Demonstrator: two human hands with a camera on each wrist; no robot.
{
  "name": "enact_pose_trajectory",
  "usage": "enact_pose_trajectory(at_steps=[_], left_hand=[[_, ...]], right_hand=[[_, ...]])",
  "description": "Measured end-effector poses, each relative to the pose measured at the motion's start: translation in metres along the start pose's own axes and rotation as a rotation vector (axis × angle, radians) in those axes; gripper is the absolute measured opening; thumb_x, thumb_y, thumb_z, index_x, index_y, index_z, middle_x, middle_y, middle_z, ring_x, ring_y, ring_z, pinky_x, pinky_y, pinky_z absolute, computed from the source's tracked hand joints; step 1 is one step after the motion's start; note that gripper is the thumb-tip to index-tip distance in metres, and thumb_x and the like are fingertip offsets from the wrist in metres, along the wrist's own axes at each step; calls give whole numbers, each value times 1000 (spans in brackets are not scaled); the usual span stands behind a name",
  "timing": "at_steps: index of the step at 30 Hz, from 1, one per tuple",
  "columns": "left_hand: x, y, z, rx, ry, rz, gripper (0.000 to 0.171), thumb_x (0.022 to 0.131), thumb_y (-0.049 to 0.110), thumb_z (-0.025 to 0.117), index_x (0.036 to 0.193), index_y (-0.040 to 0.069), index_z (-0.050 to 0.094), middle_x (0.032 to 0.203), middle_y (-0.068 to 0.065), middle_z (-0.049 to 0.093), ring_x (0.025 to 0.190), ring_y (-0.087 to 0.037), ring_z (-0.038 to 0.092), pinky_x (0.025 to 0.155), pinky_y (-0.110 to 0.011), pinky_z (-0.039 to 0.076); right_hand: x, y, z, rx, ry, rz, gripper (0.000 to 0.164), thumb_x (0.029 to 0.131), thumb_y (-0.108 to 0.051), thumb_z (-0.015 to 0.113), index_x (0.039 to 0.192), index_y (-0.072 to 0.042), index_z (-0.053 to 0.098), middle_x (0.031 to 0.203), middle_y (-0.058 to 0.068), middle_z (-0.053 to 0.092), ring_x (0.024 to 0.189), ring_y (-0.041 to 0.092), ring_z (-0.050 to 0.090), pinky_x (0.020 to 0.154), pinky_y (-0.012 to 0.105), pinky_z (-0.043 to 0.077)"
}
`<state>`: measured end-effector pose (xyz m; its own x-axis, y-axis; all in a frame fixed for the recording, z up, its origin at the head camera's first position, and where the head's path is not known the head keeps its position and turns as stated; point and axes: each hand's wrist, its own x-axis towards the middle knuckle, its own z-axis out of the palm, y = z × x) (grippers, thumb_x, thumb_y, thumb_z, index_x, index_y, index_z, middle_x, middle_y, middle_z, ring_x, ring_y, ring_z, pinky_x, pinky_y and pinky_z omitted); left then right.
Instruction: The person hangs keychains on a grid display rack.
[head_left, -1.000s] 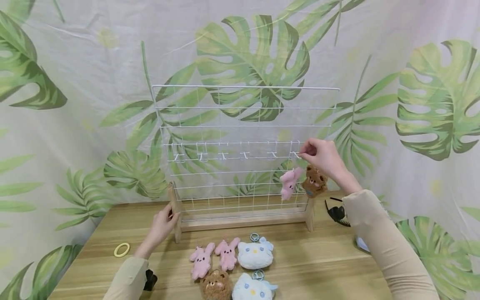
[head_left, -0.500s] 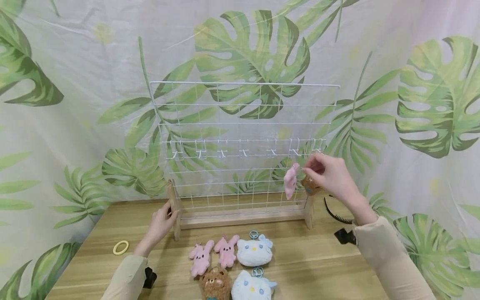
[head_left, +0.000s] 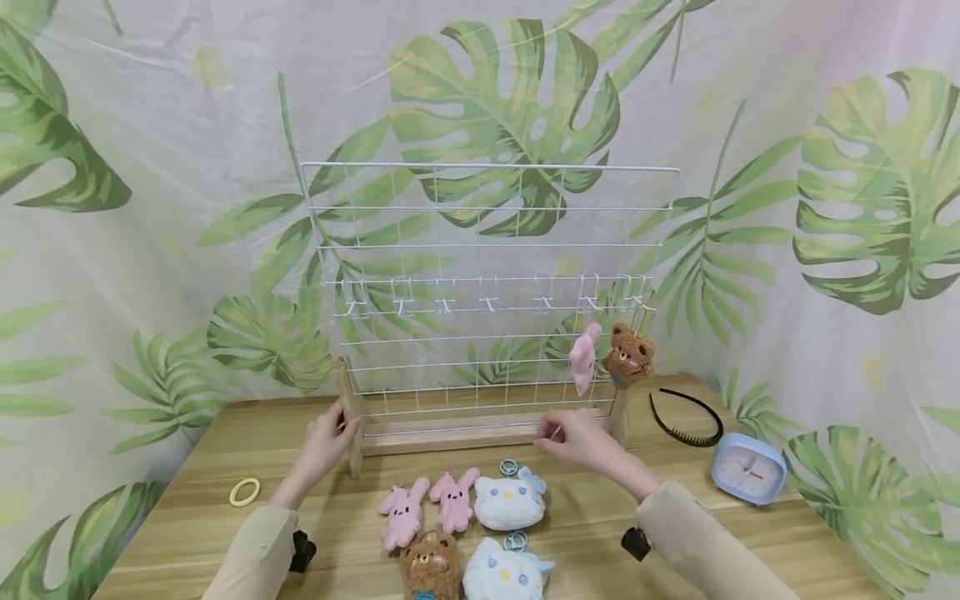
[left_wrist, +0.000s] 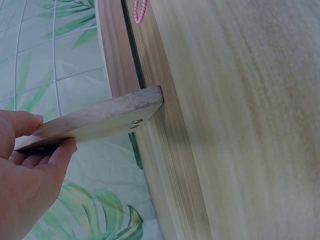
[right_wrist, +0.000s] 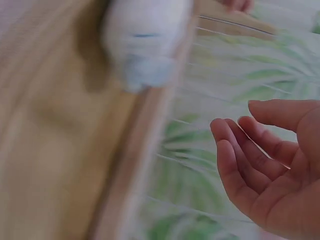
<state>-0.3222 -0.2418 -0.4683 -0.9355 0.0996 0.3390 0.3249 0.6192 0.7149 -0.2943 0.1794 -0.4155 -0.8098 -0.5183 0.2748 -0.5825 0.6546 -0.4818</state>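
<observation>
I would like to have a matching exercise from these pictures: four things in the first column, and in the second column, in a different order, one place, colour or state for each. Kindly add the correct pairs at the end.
Column one
1. left hand
2. right hand
3. clock
4. ring

Column two
A. holds nothing
B. yellow, at the left on the table
C. grips the wooden support
D. near the black headband

Right pairs: 1-C, 2-A, 3-D, 4-B
</observation>
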Motion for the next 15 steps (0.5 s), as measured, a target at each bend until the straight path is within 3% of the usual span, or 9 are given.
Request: enact_pose_trajectory(at_steps=[7,15], left_hand=[[1,-2,1,-11,-2,3,43,100,2,50,139,-16,41,132,-43,51,123,-53,54,96,-55,53],[0,-1,1,-14,6,9,37,100,1,50,133,-16,46,131,-43,53,122,-53,55,96,-55,53]], right_hand=[[17,32,44,54,-123,13,4,87,-10,72,85,-7,71,79,4,73,70,-1,59,64,14,52],[34,42,65,22,-191,83,5,86,-12,74,84,-7,74,76,2,72,64,0,54,59,16,48]])
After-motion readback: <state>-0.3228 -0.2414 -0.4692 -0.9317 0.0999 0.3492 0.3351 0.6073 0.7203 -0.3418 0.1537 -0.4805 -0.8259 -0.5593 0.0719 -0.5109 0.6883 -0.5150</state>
